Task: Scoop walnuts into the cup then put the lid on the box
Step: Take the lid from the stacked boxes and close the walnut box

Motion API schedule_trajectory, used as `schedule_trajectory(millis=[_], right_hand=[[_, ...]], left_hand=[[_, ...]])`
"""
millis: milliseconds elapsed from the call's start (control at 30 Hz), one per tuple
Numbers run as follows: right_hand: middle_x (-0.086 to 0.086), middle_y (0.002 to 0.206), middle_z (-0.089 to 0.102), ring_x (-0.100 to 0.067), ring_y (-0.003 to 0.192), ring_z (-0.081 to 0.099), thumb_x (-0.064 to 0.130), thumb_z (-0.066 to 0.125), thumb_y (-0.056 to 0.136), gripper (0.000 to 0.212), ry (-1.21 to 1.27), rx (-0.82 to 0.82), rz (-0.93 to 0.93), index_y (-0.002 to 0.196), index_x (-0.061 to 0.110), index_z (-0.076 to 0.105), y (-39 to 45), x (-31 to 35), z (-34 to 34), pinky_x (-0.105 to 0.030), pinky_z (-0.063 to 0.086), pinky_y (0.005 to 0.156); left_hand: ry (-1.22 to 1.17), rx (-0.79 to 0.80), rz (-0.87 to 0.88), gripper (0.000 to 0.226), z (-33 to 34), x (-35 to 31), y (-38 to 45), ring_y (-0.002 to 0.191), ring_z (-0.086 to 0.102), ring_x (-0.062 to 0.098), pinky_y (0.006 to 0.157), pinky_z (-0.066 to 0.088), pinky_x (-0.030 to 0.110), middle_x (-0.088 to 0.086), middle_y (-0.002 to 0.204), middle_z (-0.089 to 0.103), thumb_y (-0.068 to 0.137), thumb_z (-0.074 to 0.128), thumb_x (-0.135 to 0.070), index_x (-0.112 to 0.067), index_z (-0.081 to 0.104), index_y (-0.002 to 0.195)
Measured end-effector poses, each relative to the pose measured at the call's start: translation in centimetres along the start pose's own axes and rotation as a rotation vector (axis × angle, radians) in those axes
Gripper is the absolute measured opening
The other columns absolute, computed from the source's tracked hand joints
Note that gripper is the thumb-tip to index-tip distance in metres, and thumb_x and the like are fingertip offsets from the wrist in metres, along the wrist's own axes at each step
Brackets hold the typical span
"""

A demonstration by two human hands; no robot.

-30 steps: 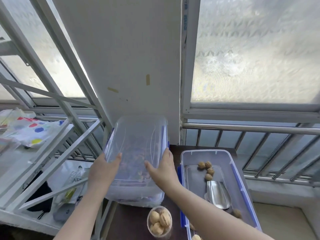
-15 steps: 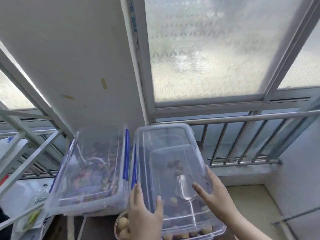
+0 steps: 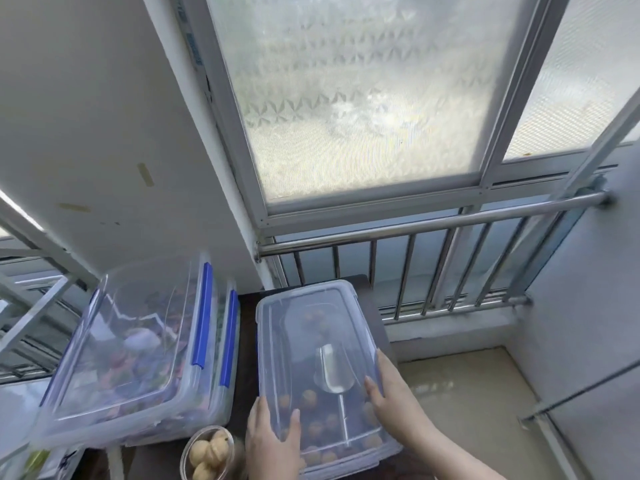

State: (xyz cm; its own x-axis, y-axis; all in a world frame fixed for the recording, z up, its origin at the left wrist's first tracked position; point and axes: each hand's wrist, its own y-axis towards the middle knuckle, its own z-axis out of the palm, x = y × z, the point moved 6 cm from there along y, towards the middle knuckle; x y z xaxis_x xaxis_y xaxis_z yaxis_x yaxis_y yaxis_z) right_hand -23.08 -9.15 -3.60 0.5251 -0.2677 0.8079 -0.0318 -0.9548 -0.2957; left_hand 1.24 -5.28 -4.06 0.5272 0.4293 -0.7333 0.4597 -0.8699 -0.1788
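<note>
**Lid down on the walnut box, both hands at its near end**

Nearest, just left of the left hand (image 3: 272, 441): the cup (image 3: 207, 453), filled with walnuts (image 3: 210, 452), standing on the dark desk (image 3: 247, 327). Scooping looks finished.

Left hand: palm flat on the lid's near-left corner, fingers (image 3: 294, 422) loosely spread on top, thumb along the left edge. Pressing, not gripping. Right hand (image 3: 391, 396): laid over the right rim, fingers (image 3: 370, 384) spread and pointing inward over the lid (image 3: 311, 341). Neither hand closes around anything.

Under and ahead of the fingers: the box (image 3: 356, 460), clear, long axis running away from the hands toward the railing (image 3: 415, 226). Scoop (image 3: 333, 370) and loose walnuts show through the lid. Lid appears squared on the rim; whether it has seated I cannot tell.

Judgement: what remains is pressing home. Both hands hold the near end; the far end lies straight ahead along the box's length, about equally reachable, the right hand sitting slightly further forward.

Left of the left fingers, close by but apart from the walnut box: second lidded box (image 3: 138, 358), blue clips, mixed contents.
</note>
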Motion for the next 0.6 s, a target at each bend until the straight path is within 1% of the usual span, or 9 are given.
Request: schedule_trajectory(millis=[133, 233, 300, 333, 400, 433, 500, 533, 600], right_hand=[[0.001, 0.164, 0.025, -0.010, 0.151, 0.022, 0.026, 0.050, 0.100, 0.066, 0.016, 0.000, -0.004, 0.157, 0.013, 0.021, -0.3, -1.0, 0.2, -0.025, 0.016, 0.122], [0.002, 0.164, 0.024, -0.009, 0.150, 0.021, 0.026, 0.050, 0.099, 0.066, 0.006, 0.014, -0.011, 0.158, 0.014, 0.021, -0.2, -1.1, 0.6, -0.023, 0.015, 0.121], [0.002, 0.164, 0.023, -0.010, 0.151, 0.020, 0.026, 0.048, 0.100, 0.065, 0.009, 0.016, 0.001, 0.158, 0.014, 0.020, 0.1, -1.1, 0.7, -0.025, 0.015, 0.123], [0.002, 0.164, 0.023, -0.010, 0.151, 0.021, 0.025, 0.047, 0.100, 0.065, 0.007, 0.013, 0.008, 0.158, 0.014, 0.020, 0.2, -1.0, 0.8, -0.026, 0.015, 0.123], [0.001, 0.164, 0.023, -0.011, 0.150, 0.022, 0.024, 0.046, 0.100, 0.064, 0.019, 0.010, 0.019, 0.158, 0.014, 0.020, 0.2, -1.2, 0.8, -0.026, 0.016, 0.122], [0.000, 0.165, 0.023, -0.011, 0.150, 0.022, 0.023, 0.045, 0.100, 0.064, 0.034, 0.008, 0.025, 0.158, 0.013, 0.019, 0.2, -1.4, 0.9, -0.026, 0.016, 0.122], [0.000, 0.165, 0.023, -0.011, 0.151, 0.022, 0.023, 0.045, 0.101, 0.064, 0.053, 0.001, 0.041, 0.158, 0.013, 0.019, -0.3, -1.9, 1.0, -0.027, 0.017, 0.122], [0.000, 0.164, 0.022, -0.012, 0.151, 0.022, 0.023, 0.045, 0.101, 0.064, 0.052, -0.007, 0.050, 0.158, 0.012, 0.019, -0.6, -2.1, 1.0, -0.027, 0.017, 0.122], [-0.002, 0.164, 0.022, -0.013, 0.150, 0.022, 0.021, 0.046, 0.101, 0.064, 0.056, -0.017, 0.068, 0.158, 0.012, 0.019, -1.2, -2.9, 1.0, -0.026, 0.018, 0.121]], left_hand=[[0.079, -0.018, 0.055, 0.071, 0.3, 1.3, 0.1, 0.116, 0.060, 0.038, 0.095, 0.049, 0.046, 0.019, 0.129, 0.062, 0.067, 0.084, -0.023, -0.005, 0.060, 0.131], [0.092, 0.045, 0.070, 0.069, 0.6, 2.2, 0.6, 0.121, 0.057, 0.037, 0.100, 0.046, 0.048, 0.017, 0.136, 0.057, 0.074, 0.080, -0.024, -0.007, 0.055, 0.136], [0.080, 0.021, 0.061, 0.064, 0.5, 2.7, 1.1, 0.117, 0.060, 0.037, 0.097, 0.048, 0.049, 0.017, 0.128, 0.063, 0.073, 0.078, -0.026, -0.011, 0.060, 0.132], [0.094, -0.004, 0.046, 0.062, 0.4, 2.9, 1.1, 0.115, 0.061, 0.037, 0.096, 0.049, 0.049, 0.018, 0.125, 0.065, 0.072, 0.080, -0.022, -0.010, 0.061, 0.131], [0.110, -0.018, 0.024, 0.061, 0.5, 2.5, 0.6, 0.116, 0.060, 0.041, 0.099, 0.047, 0.046, 0.024, 0.125, 0.063, 0.074, 0.080, -0.014, -0.002, 0.060, 0.130], [0.090, -0.002, 0.018, 0.060, 0.5, 2.3, 0.2, 0.116, 0.060, 0.044, 0.099, 0.044, 0.042, 0.028, 0.126, 0.062, 0.075, 0.077, -0.017, 0.003, 0.059, 0.129], [0.032, 0.069, 0.005, 0.071, 1.1, 2.7, -0.1, 0.112, 0.061, 0.046, 0.095, 0.041, 0.031, 0.031, 0.124, 0.062, 0.072, 0.066, -0.037, 0.008, 0.060, 0.126], [0.001, 0.066, 0.021, 0.077, 1.4, 3.3, 0.0, 0.111, 0.063, 0.045, 0.094, 0.041, 0.031, 0.029, 0.122, 0.063, 0.071, 0.060, -0.047, 0.007, 0.061, 0.126], [-0.044, 0.023, 0.042, 0.080, 1.8, 4.3, 0.5, 0.110, 0.065, 0.036, 0.095, 0.048, 0.039, 0.019, 0.119, 0.068, 0.069, 0.054, -0.056, -0.003, 0.061, 0.129]])
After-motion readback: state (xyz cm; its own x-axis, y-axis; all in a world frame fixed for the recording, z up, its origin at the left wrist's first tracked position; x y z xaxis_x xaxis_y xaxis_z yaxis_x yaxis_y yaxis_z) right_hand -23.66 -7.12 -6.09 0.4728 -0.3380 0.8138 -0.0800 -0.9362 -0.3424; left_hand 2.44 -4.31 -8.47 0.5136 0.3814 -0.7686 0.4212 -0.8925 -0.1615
